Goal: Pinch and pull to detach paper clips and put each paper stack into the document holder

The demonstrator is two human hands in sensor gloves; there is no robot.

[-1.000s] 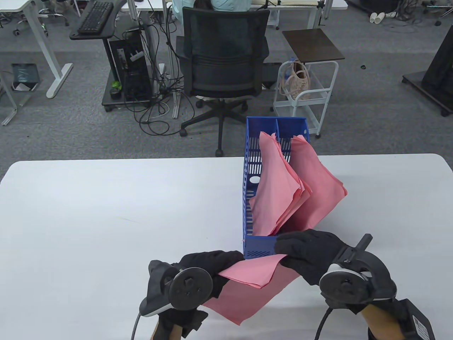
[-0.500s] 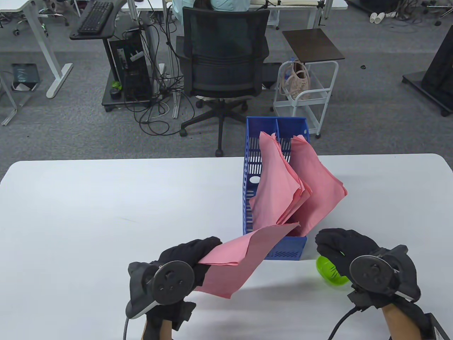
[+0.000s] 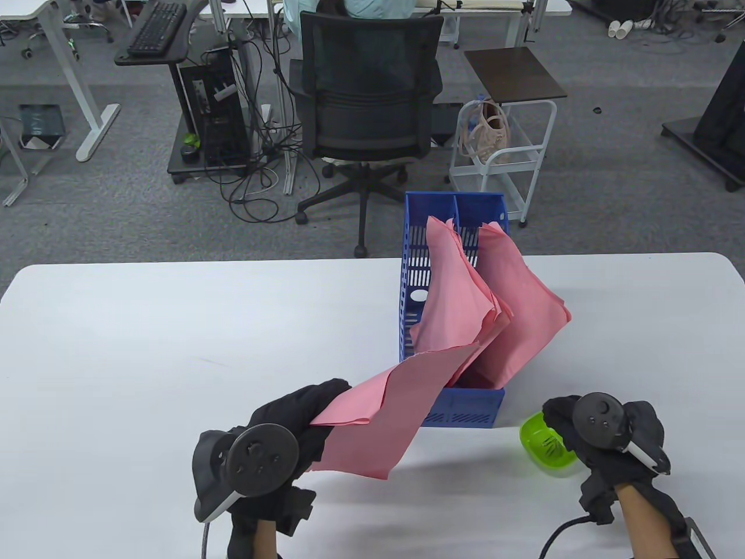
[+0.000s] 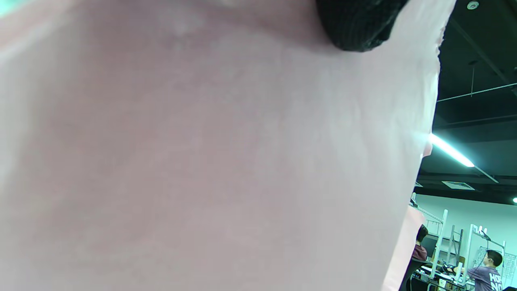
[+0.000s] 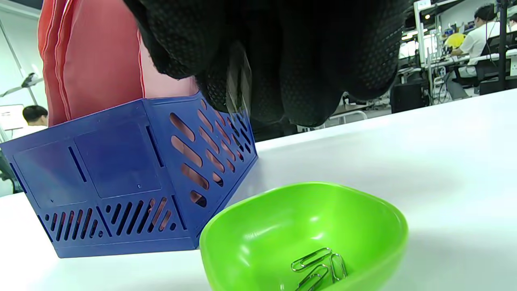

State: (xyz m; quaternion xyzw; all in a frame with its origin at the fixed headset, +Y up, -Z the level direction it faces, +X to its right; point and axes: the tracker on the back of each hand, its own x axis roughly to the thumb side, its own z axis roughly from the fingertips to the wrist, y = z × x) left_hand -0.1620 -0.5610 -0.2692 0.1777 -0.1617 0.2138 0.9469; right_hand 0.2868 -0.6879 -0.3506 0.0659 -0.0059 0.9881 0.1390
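A: Start big; what sits on the worktop [image 3: 145, 326]?

B: A blue holder [image 3: 451, 407] stands right of centre, its low front wall facing the person; two pink stacks [image 3: 524, 308] already lean inside, one per slot, tips poking over the far wall.

A: And the loose stack [image 3: 396, 402]?

B: The left hand [image 3: 291, 428] grips it by the near corner, fingers curled round the edge; the sheets slope up so the far corner reaches over the holder's front wall, probably so it can slide down into the left slot; the left wrist view is almost all pink paper, one fingertip [image 4: 355, 24] pressed to it.

A: The right hand [image 3: 588, 431]?

B: It hovers over a green bowl [image 3: 544, 451] just right of the holder; the bowl seems placed there to catch clips near the work; the fingers [image 5: 307, 60] hang bunched above it, and a thin glinting sliver shows between them, maybe a clip, but I cannot tell whether they pinch it.

A: Smallest things?

B: Clips [image 5: 319, 266] lie in the bowl's bottom; so this stack looks unclipped, and filing it is the step in hand.
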